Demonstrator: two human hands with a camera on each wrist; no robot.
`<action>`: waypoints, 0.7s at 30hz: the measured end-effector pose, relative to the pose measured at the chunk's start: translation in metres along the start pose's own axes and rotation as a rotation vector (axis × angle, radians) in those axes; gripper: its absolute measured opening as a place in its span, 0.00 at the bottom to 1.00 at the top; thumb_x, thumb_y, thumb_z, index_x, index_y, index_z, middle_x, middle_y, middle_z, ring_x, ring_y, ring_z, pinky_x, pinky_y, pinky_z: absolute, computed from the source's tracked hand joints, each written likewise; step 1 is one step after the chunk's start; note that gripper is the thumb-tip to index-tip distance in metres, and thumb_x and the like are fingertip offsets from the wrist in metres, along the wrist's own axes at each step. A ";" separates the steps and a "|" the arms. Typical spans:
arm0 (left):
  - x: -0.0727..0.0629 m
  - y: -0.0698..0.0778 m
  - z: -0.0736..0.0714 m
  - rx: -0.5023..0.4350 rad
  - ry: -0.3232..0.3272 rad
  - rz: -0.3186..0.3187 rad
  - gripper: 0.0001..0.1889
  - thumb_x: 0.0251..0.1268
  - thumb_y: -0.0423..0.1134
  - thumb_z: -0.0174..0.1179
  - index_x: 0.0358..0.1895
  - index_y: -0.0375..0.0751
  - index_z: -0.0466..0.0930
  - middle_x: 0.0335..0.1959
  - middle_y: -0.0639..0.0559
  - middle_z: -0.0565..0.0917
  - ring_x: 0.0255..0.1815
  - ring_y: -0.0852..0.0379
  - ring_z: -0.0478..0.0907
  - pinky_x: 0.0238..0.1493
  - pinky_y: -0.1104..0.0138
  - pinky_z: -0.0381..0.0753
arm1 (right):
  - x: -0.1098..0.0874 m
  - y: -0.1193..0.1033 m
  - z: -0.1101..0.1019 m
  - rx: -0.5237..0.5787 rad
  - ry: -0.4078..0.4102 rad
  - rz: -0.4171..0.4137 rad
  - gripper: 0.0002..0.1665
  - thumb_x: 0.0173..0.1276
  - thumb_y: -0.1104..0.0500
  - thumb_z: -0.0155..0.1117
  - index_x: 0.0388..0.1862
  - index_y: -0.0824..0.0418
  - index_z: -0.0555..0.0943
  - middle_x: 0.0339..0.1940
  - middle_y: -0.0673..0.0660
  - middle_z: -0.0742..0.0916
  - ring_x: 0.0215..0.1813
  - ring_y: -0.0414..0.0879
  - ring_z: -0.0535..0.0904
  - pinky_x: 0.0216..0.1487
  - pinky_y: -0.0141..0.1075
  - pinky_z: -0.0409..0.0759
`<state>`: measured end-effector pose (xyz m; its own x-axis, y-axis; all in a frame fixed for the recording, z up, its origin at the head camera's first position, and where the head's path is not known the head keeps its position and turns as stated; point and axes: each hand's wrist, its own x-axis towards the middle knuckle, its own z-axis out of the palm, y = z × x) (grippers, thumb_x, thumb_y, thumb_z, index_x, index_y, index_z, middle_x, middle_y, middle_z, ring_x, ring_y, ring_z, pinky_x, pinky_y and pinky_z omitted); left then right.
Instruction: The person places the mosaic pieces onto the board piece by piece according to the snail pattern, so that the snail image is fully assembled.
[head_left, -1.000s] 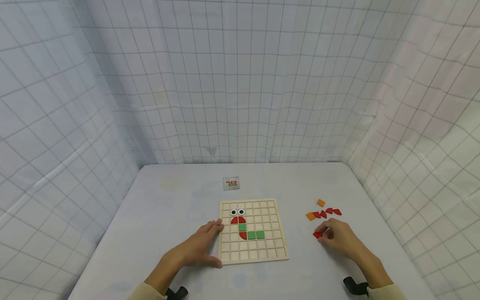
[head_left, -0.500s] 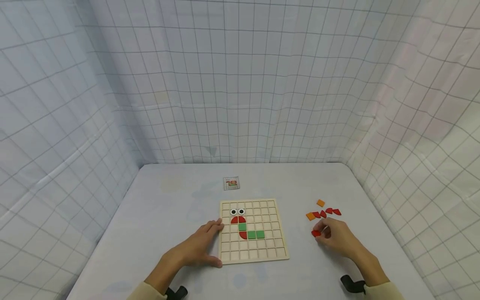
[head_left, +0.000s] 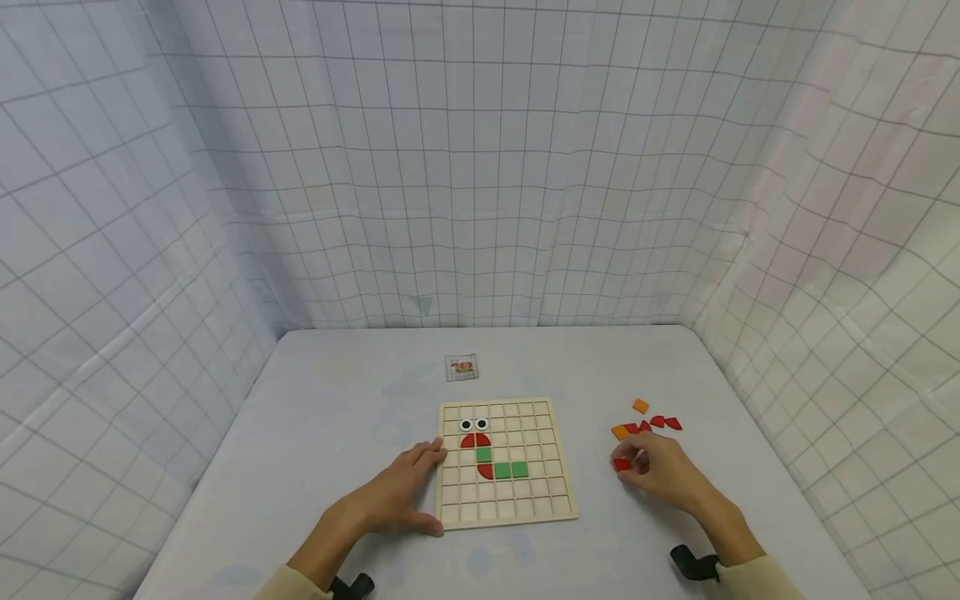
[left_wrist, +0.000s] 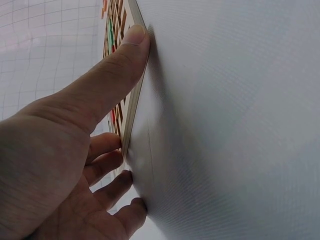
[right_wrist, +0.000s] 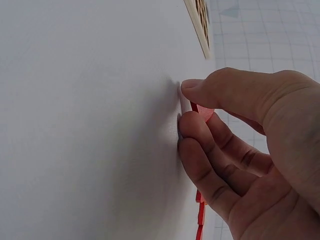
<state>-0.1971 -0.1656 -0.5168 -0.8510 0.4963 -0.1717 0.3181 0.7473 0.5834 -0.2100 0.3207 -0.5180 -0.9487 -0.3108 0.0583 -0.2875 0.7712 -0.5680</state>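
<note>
the right hand (head_left: 663,475) pinches a red piece (head_left: 622,465), likely light, stiff, best held by its edges, while the spread left hand (head_left: 396,495) touches the board (head_left: 517,452) beside it.

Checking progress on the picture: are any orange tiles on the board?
No, both orange tiles lie on the table, right of the board.

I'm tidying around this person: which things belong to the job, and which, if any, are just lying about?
Likely the job's: board; tiles on it; red tile in right hand; loose red tiles; loose orange tiles; picture card.

Just surroundings, nothing plainly stray: table; gridded cloth; black wrist gear.
</note>
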 end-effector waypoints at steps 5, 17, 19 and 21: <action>0.001 0.002 0.001 0.002 -0.004 -0.013 0.62 0.53 0.53 0.95 0.88 0.36 0.69 0.97 0.37 0.62 0.96 0.30 0.61 0.92 0.33 0.67 | 0.003 -0.002 0.004 0.010 0.007 -0.030 0.14 0.69 0.66 0.88 0.46 0.53 0.92 0.43 0.45 0.92 0.40 0.33 0.83 0.43 0.28 0.87; -0.001 0.007 -0.003 -0.004 -0.003 -0.024 0.62 0.53 0.52 0.95 0.88 0.36 0.69 0.97 0.37 0.62 0.96 0.30 0.61 0.92 0.33 0.67 | 0.021 -0.014 0.018 0.050 0.079 -0.085 0.10 0.74 0.63 0.86 0.45 0.50 0.93 0.41 0.43 0.95 0.42 0.32 0.85 0.47 0.28 0.90; 0.000 0.007 -0.003 0.000 -0.002 -0.020 0.62 0.53 0.52 0.95 0.88 0.36 0.69 0.97 0.36 0.62 0.96 0.30 0.61 0.92 0.34 0.68 | 0.024 -0.019 0.020 0.052 0.076 -0.090 0.09 0.74 0.62 0.86 0.45 0.50 0.93 0.41 0.42 0.94 0.42 0.32 0.85 0.48 0.29 0.90; 0.000 0.006 -0.003 0.002 -0.004 -0.022 0.62 0.53 0.52 0.95 0.88 0.36 0.69 0.97 0.36 0.62 0.96 0.29 0.61 0.92 0.34 0.68 | 0.026 -0.024 0.021 0.065 0.064 -0.089 0.08 0.74 0.62 0.86 0.46 0.50 0.94 0.40 0.42 0.94 0.43 0.32 0.85 0.48 0.29 0.90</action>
<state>-0.1963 -0.1621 -0.5113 -0.8562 0.4814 -0.1875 0.3001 0.7588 0.5781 -0.2255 0.2823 -0.5203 -0.9267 -0.3389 0.1622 -0.3642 0.7039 -0.6099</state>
